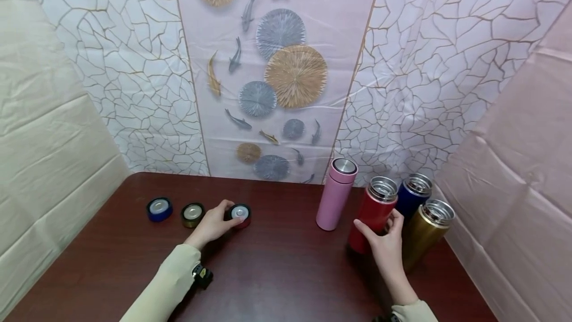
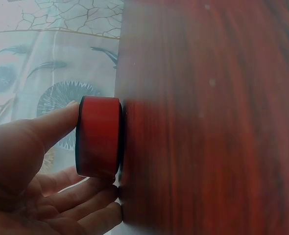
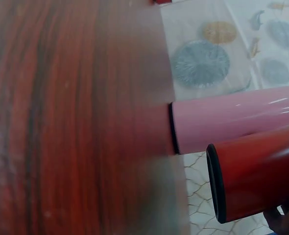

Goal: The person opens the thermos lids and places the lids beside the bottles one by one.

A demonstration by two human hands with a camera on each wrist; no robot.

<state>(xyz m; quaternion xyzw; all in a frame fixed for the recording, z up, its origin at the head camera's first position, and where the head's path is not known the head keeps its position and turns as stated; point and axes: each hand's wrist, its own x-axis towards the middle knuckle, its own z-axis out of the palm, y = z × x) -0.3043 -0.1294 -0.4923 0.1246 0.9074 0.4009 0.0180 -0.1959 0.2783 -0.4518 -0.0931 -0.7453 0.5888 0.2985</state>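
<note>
My left hand [image 1: 214,222] holds a red bottle lid [image 2: 100,137] near the back middle of the table, thumb on one side and fingers on the other. The lid lies with its pale inner side up. On the right, my right hand [image 1: 386,242] grips a red thermos bottle [image 1: 371,217], thumb at the front and fingers round the far side. This bottle has no lid, so its steel mouth shows. In the right wrist view its black-rimmed base [image 3: 216,183] appears tilted and slightly off the table. A pink thermos bottle [image 1: 335,198], its top closed, stands upright to its left.
Open-mouthed blue [image 1: 413,195] and gold [image 1: 424,235] thermos bottles stand behind and right of the red one. A blue lid [image 1: 159,215] and a gold lid [image 1: 192,221] lie left of my left hand. Patterned cloth [image 1: 277,113] hangs behind the dark table [image 1: 286,272].
</note>
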